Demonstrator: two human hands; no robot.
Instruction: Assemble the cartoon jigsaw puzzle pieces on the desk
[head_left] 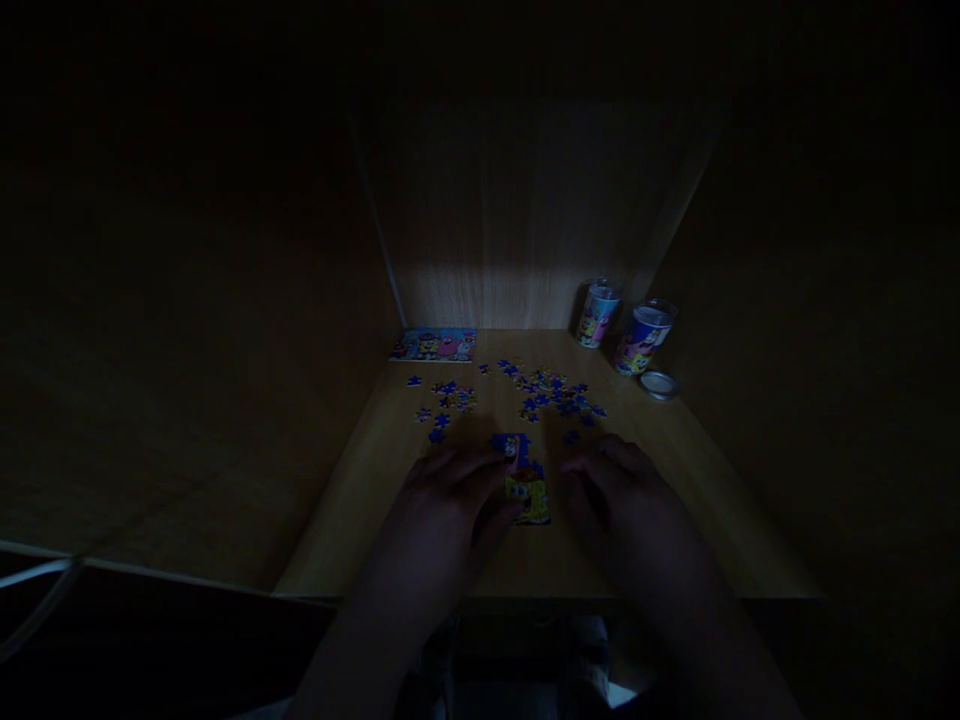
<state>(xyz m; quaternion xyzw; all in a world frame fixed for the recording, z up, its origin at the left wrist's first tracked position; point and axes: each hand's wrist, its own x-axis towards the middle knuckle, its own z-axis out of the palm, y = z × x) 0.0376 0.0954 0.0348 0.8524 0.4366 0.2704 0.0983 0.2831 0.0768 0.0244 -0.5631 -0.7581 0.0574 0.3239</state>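
Note:
A partly joined jigsaw puzzle (pixel 528 492) with blue, pink and yellow printing lies flat near the table's front. My left hand (pixel 454 490) is at its left side, thumb and index finger resting on its edge and holding it against the table. To the right of the puzzle, and apart from it, is my right hand (pixel 611 485), its fingers curled and the thumb close to the index finger. Whatever may be between those fingertips is too dark to make out. Beyond both hands, loose jigsaw pieces (pixel 555 390) are scattered, many blue side up.
A printed picture card (pixel 435 345) lies at the back left. Two printed cans, one farther back (pixel 598 315) and a nearer can (pixel 643 340), stand at the back right beside a round lid (pixel 659 385). Wooden panels (pixel 517 230) enclose the dim table.

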